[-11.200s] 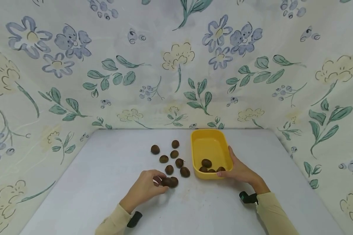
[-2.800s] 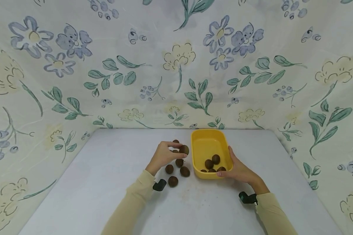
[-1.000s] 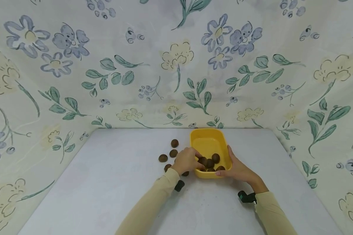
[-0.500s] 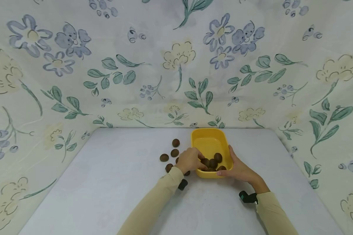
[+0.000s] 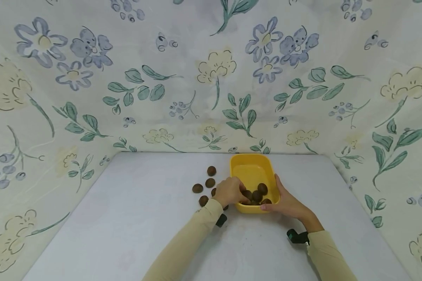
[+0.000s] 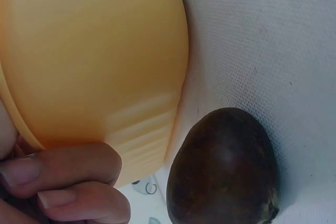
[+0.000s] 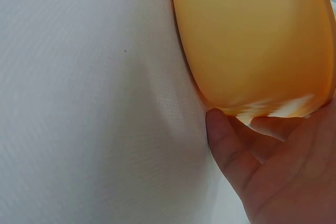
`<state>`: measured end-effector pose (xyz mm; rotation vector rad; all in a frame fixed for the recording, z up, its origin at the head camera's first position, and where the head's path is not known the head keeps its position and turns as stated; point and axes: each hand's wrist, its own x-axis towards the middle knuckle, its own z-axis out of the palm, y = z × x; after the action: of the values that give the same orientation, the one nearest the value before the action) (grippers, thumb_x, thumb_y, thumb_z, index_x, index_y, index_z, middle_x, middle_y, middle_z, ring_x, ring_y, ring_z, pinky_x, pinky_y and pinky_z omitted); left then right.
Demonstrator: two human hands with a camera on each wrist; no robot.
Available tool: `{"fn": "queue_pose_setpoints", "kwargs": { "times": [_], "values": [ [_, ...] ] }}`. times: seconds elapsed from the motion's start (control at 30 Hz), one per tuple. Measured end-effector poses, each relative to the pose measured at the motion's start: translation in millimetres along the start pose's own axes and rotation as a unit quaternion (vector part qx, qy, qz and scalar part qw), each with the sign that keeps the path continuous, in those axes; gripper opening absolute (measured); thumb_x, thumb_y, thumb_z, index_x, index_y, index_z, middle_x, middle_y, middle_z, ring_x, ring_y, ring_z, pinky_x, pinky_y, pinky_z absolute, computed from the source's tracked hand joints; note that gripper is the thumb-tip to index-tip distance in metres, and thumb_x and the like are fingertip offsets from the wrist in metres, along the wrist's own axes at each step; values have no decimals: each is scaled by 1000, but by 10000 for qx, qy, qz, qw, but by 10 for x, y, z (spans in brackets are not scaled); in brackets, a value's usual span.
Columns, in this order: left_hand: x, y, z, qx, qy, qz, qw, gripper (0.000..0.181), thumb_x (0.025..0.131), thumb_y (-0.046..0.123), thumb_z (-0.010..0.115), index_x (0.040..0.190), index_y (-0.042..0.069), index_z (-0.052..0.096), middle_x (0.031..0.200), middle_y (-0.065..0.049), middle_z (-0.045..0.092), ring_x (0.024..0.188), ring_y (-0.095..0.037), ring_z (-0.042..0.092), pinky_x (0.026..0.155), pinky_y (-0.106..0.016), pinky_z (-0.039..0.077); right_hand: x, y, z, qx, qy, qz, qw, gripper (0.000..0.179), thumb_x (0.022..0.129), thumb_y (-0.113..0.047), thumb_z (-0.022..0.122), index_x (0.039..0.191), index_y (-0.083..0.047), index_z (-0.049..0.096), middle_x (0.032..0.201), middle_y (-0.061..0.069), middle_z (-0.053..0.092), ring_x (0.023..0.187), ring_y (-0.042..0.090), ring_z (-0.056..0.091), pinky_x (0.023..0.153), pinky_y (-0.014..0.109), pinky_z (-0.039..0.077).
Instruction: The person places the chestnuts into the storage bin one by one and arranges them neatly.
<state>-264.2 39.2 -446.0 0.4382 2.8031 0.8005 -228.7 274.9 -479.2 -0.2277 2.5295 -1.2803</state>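
Note:
My left hand (image 5: 228,192) reaches over the left rim of a yellow plastic container (image 5: 251,171). Between its thumb and fingers, low inside the container, is a brown chestnut (image 5: 247,194). Other chestnuts (image 5: 262,189) lie beside it at the near end. My right hand (image 5: 287,203) grips the container's near right corner, thumb over the front rim and fingers along the side wall. In the right wrist view, fingertips (image 7: 216,119) press under the yellow wall. In the left wrist view, curled fingers (image 6: 79,166) overlap the rim, with one dark glossy chestnut (image 6: 223,166) on the table close by.
Several loose chestnuts (image 5: 210,182) are scattered on the white table (image 5: 144,195) left of the container, some partly hidden by the left hand and sleeve. A floral cloth (image 5: 211,97) rises behind the table. A small black device (image 5: 297,236) is strapped at the right wrist.
Since the oldest frame, my left hand has gone from the near-left chestnuts into the container, which holds more chestnuts. Over the last second it hardly moves. The right hand keeps its grip.

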Motion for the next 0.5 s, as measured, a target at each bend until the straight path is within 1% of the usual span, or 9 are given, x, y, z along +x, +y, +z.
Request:
{"fn": "queue_pose_setpoints", "kwargs": {
  "times": [0.07, 0.17, 0.23, 0.27, 0.33, 0.37, 0.43, 0.5],
  "values": [
    [-4, -6, 10, 20, -2, 6, 10000, 40, 75, 35, 93, 105, 11, 82, 94, 0, 78, 72, -14, 61, 63, -25, 50, -3, 12, 2, 7, 11, 12, 10000, 139, 80, -56, 82, 163, -13, -21, 174, 19, -9, 160, 47, 5, 123, 69, 17],
    [-34, -20, 9, 22, 25, 69, 10000, 48, 75, 38, 93, 112, 10, 80, 108, -4, 79, 76, -16, 63, 66, -27, 53, -13, 30, 9, 37, -5, 38, 10000, 139, 80, -55, 83, 163, -13, -20, 174, 19, -10, 160, 47, 4, 123, 70, 15],
    [-71, -37, -5, 7, 85, 116, 9999, 52, 77, 40, 91, 117, 10, 79, 118, -6, 78, 84, -17, 66, 70, -30, 56, -16, 40, 13, 54, -10, 63, 10000, 139, 80, -56, 83, 164, -13, -20, 174, 19, -10, 160, 47, 4, 123, 70, 15],
    [-92, -45, -22, -35, 129, 126, 9998, 53, 78, 41, 90, 119, 9, 78, 121, -6, 77, 89, -19, 67, 74, -32, 58, -16, 40, 15, 55, -24, 64, 10000, 139, 79, -56, 83, 164, -13, -20, 174, 19, -9, 160, 47, 5, 123, 70, 16],
    [-138, -61, -90, -171, 245, 144, 9994, 53, 81, 41, 88, 122, 10, 76, 125, -8, 75, 103, -23, 69, 85, -38, 61, -8, 41, 17, 24, -30, 56, 10000, 140, 79, -57, 83, 164, -14, -20, 174, 19, -8, 160, 48, 6, 122, 70, 18],
    [-161, -71, -136, -264, 325, 124, 9990, 52, 82, 40, 87, 123, 10, 76, 127, -8, 74, 112, -26, 68, 92, -41, 60, -2, 42, 15, 18, -13, 44, 10000, 139, 79, -57, 83, 164, -14, -19, 175, 19, -8, 160, 48, 7, 122, 70, 18],
    [-205, -110, -250, -512, 534, 119, 9972, 49, 84, 38, 86, 123, 11, 76, 129, -8, 73, 124, -29, 65, 103, -47, 56, 13, 43, 9, -29, 11, 42, 10000, 139, 79, -57, 82, 164, -15, -19, 175, 19, -7, 160, 48, 7, 122, 70, 18],
    [-248, -172, -376, -775, 771, 104, 9940, 44, 86, 36, 85, 122, 12, 77, 130, -8, 73, 130, -31, 62, 109, -51, 51, 27, 46, -3, -66, 27, 21, 10000, 138, 80, -56, 82, 164, -15, -19, 175, 19, -7, 160, 47, 6, 123, 69, 17]
  ]
}}
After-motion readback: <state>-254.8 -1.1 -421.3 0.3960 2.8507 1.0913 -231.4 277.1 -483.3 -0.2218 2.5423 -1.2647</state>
